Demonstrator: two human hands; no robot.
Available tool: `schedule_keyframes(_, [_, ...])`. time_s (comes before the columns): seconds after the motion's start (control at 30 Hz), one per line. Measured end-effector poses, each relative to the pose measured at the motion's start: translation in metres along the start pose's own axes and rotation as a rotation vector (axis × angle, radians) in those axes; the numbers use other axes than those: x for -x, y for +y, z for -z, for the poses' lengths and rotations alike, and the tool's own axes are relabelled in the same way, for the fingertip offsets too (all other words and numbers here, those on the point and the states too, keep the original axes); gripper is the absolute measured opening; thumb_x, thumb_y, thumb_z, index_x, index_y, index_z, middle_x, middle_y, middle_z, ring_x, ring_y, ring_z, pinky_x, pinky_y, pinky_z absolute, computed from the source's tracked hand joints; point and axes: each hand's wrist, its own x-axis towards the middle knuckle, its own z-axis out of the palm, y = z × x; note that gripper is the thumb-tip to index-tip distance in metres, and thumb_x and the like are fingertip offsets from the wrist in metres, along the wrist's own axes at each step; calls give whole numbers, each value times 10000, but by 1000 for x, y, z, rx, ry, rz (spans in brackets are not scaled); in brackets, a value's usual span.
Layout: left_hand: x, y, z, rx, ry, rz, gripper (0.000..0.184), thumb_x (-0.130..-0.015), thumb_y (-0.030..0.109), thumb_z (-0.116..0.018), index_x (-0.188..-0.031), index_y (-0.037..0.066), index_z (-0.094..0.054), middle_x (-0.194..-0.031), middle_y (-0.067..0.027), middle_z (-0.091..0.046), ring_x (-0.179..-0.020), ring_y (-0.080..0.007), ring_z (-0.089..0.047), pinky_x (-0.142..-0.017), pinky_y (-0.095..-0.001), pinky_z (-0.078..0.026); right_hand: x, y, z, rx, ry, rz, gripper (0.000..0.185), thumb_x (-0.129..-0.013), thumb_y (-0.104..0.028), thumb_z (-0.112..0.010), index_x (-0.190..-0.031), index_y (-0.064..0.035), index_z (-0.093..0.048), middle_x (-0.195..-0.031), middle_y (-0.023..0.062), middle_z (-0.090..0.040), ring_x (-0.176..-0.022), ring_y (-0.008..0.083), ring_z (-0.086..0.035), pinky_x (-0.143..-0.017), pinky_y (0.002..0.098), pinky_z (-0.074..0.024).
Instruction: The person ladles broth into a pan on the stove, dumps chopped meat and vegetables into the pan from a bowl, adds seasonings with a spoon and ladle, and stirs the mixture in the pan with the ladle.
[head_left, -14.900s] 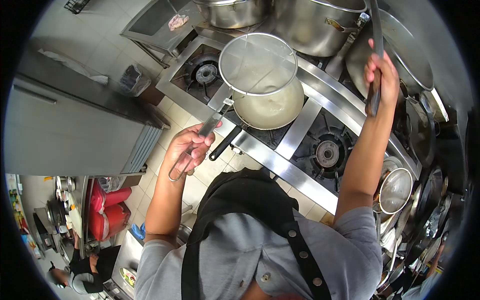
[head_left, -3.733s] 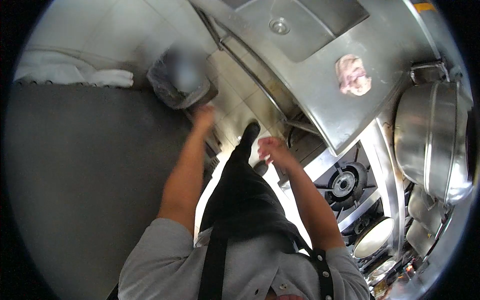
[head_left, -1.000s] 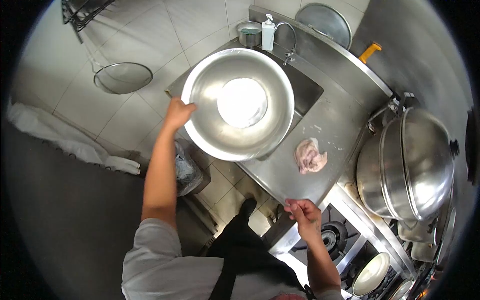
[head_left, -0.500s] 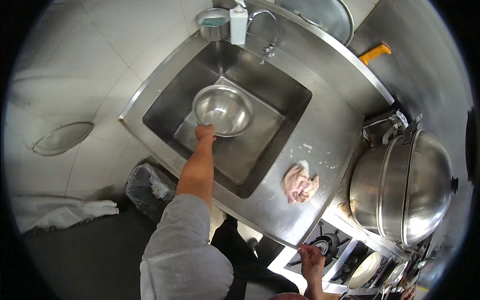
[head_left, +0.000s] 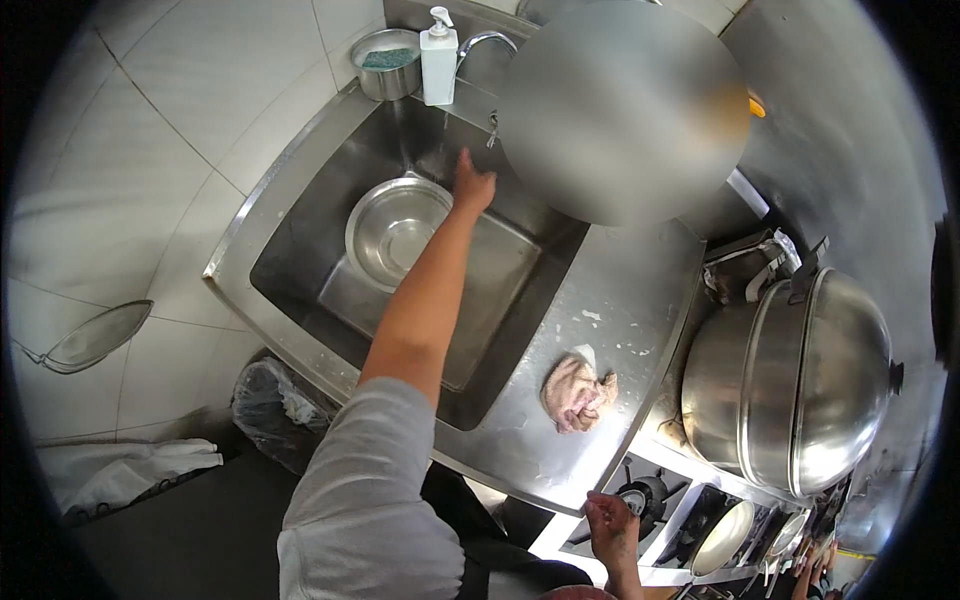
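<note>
My left hand (head_left: pixel 473 184) is stretched over the sink (head_left: pixel 500 290) toward the tap (head_left: pixel 490 42), its fingers extended and nothing in them. Below it, a steel bowl (head_left: pixel 385 235) rests in the sink, partly covered by my forearm. My right hand (head_left: pixel 612 525) hangs at the counter's front corner by the stove, fingers curled in, with no object showing. On the steel counter lies a crumpled, pinkish-beige cloth-like piece (head_left: pixel 578 392); its kind is unclear.
A white pump bottle (head_left: pixel 438 60) and a steel pot with a green scouring pad (head_left: pixel 388 62) stand behind the sink. At right are a large lidded pot (head_left: pixel 800 385) and burners (head_left: pixel 650 500). A blurred patch hides the back counter. Another person's hand (head_left: pixel 818 570) shows at lower right.
My left hand has let go of the bowl's rim and moved up and right toward the tap. The bowl stays in the sink. The view has shifted slightly.
</note>
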Motion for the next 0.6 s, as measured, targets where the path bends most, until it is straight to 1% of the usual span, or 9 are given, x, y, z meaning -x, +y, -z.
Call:
schedule_keyframes(0.03, [-14,7,-14,-27,-3,-30,702,-768,121,-555,-1383,-36,-256,-1336,-232,-420,-1257,-346,-391,-1052,-379,-300,2,-6,3,41,4,-9,203,-834,-165,-650,-942,7,-654,-871,139,-687,-796,190,-675,-629,298,-528])
schedule_keyframes(0.13, [-25,39,-24,413,-304,130,674,-759,110,-550,-1361,-62,-301,-1232,-227,-528,-1135,-332,-506,-999,-355,-354,11,-17,14,104,35,-15,200,-825,-163,-658,-944,-3,-658,-843,135,-687,-765,187,-675,-628,301,-524])
schedule_keyframes(0.17, [-23,47,-29,487,-321,146,571,-765,132,-557,-1297,-28,-424,-1170,-109,-600,-1116,-243,-514,-1003,-370,-331,15,-17,16,111,43,-16,199,-821,-164,-662,-944,-7,-659,-832,134,-687,-752,186,-675,-627,302,-522])
schedule_keyframes(0.27, [-13,47,-24,377,-264,324,537,-760,210,-588,-1232,-26,-489,-1179,-136,-591,-1108,-271,-522,-981,-402,-354,26,7,19,107,62,10,199,-818,-179,-663,-932,-16,-665,-817,134,-688,-722,193,-678,-610,296,-515])
schedule_keyframes(0.37, [19,54,4,292,-37,408,673,-704,175,-639,-1276,-91,-403,-1161,-212,-569,-1082,-310,-542,-927,-366,-414,32,26,26,129,81,39,207,-812,-198,-667,-924,-24,-670,-821,133,-689,-704,202,-679,-596,294,-509])
schedule_keyframes(0.47, [36,45,33,-83,-54,214,662,-672,233,-708,-1207,-66,-458,-1096,-210,-579,-1029,-302,-562,-880,-371,-442,44,41,35,198,77,105,210,-807,-211,-672,-915,-30,-671,-842,128,-688,-691,221,-678,-616,311,-514])
schedule_keyframes(0.5, [42,47,44,80,-119,278,624,-669,244,-725,-1160,-50,-476,-1023,-177,-588,-920,-285,-581,-813,-382,-470,49,51,37,203,63,166,195,-803,-182,-667,-912,-22,-644,-822,160,-664,-684,284,-665,-591,357,-510])
schedule_keyframes(0.53, [62,63,50,82,4,210,570,-674,241,-729,-1114,-26,-485,-964,-145,-581,-832,-265,-583,-756,-388,-484,57,68,32,198,70,134,199,-805,-198,-666,-924,-40,-643,-824,141,-667,-659,297,-655,-581,362,-506])
schedule_keyframes(0.6, [80,64,96,-39,64,-59,462,-721,217,-683,-1087,-16,-523,-988,-149,-589,-931,-257,-561,-822,-405,-454,72,77,39,193,73,191,223,-816,-238,-658,-925,-44,-640,-912,135,-663,-730,303,-654,-625,368,-514])
